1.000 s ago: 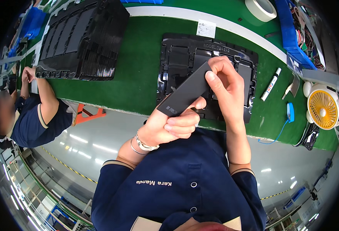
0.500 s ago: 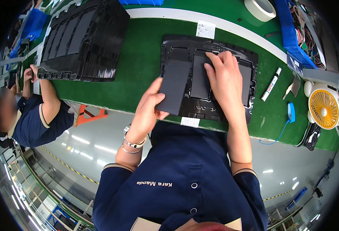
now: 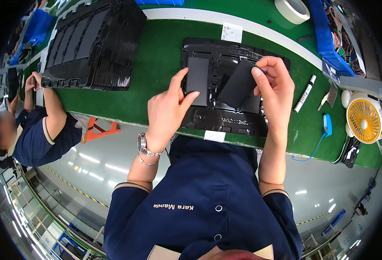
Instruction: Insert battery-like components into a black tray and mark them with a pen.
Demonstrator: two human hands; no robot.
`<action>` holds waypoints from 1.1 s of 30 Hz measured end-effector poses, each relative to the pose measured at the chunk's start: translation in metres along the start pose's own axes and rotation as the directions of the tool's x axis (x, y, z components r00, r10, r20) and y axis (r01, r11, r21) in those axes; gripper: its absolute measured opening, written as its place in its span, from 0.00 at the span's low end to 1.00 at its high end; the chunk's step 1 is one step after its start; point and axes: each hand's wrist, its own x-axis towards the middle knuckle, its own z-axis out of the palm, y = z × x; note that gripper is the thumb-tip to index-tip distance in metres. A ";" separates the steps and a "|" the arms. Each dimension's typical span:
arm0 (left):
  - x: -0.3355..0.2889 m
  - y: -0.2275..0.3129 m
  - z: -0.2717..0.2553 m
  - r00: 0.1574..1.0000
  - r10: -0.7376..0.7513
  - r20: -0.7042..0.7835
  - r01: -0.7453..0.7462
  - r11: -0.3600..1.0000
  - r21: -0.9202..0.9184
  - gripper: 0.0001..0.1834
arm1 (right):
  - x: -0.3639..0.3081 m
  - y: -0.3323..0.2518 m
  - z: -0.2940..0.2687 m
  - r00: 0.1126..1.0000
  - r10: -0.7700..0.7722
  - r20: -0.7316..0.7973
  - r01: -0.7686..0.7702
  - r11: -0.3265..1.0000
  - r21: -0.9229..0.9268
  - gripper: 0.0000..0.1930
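Observation:
A black moulded plastic tray (image 3: 230, 123) lies on the green bench in front of me. One dark grey rectangular panel (image 3: 198, 82) rests flat in its left compartment. My left hand (image 3: 167, 108) is at that panel's left side, thumb and forefinger spread, the thumb over its lower edge. My right hand (image 3: 275, 86) pinches a second dark panel (image 3: 241, 84) by its upper right corner. This one is tilted and lifted over the middle compartment, its lower end low over the tray. Part of another panel shows behind it, mostly covered by the held panel and my hand.
A tall stack of black trays (image 3: 108, 56) stands at left. To the right lie a white marker (image 3: 305, 94), a blue wrist-strap piece (image 3: 327, 125) and a small yellow-and-white fan (image 3: 364, 122). Farther back are a tape roll (image 3: 293, 11) and a blue bin (image 3: 325, 34). A co-worker (image 3: 43, 130) sits at left.
The left panel has gone from my left hand down into the tray, and that hand's fingers have spread. My right hand has raised the middle panel and moved rightward.

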 end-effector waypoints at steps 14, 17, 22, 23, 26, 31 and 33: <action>-0.006 0.044 -0.008 0.891 0.076 0.448 0.364 0.471 -0.803 0.19 | -0.016 -0.010 0.015 0.970 0.123 0.209 -0.182 0.939 0.291 0.09; -0.004 0.039 -0.002 0.925 -0.010 0.380 0.364 0.310 -0.878 0.17 | -0.019 -0.007 0.019 0.987 0.066 0.145 -0.110 0.941 0.319 0.10; -0.004 0.037 -0.001 0.952 -0.072 0.298 0.306 0.230 -0.924 0.17 | -0.034 0.005 0.023 0.929 0.133 0.345 -0.223 0.945 0.238 0.08; -0.004 0.038 0.000 0.953 -0.073 0.295 0.303 0.229 -0.925 0.17 | -0.036 0.004 0.026 0.930 0.128 0.344 -0.220 0.944 0.245 0.07; -0.003 0.040 0.000 0.955 -0.076 0.286 0.296 0.236 -0.926 0.18 | -0.036 0.001 0.026 0.914 0.139 0.381 -0.258 0.924 0.282 0.06; -0.005 0.044 -0.001 0.958 -0.083 0.274 0.286 0.276 -0.918 0.20 | -0.037 0.003 0.026 0.912 0.121 0.392 -0.268 0.900 0.345 0.05; -0.005 0.045 0.000 0.964 -0.097 0.246 0.263 0.265 -0.927 0.21 | -0.038 0.003 0.027 0.918 0.092 0.385 -0.240 0.904 0.355 0.05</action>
